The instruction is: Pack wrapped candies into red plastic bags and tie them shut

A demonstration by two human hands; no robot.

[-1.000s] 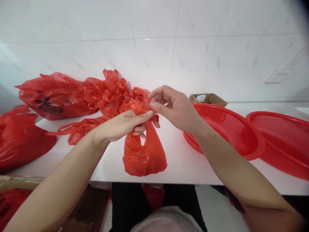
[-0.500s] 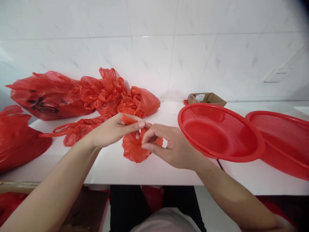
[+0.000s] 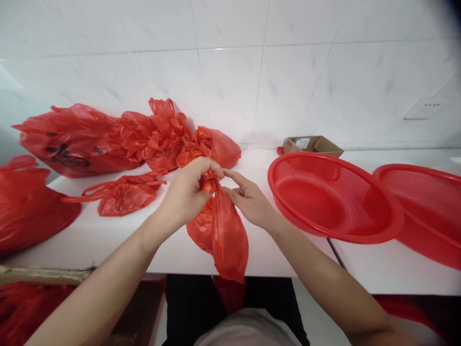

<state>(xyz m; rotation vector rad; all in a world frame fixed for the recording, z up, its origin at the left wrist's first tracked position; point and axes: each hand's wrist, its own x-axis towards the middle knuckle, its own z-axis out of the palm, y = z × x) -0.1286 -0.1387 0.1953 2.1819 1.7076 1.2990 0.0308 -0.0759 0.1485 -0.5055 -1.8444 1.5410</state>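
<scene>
My left hand (image 3: 189, 192) is closed around the gathered top of a small red plastic bag (image 3: 223, 233), which hangs down past the front edge of the white counter (image 3: 270, 250). My right hand (image 3: 248, 199) sits just to the right of it, fingers pointing left and pinching the same bunched top of the bag. Both hands meet over the counter's middle.
A pile of crumpled red plastic bags (image 3: 118, 137) lies at the back left, with a flat one (image 3: 122, 194) nearer and another big bag (image 3: 25, 202) at the far left edge. Two red mesh baskets (image 3: 331, 197) (image 3: 425, 206) stand on the right. A small cardboard box (image 3: 311, 144) sits by the tiled wall.
The bag, bunched low on the counter half a second ago, now hangs long below my left hand. My right hand has come up to the bag's top.
</scene>
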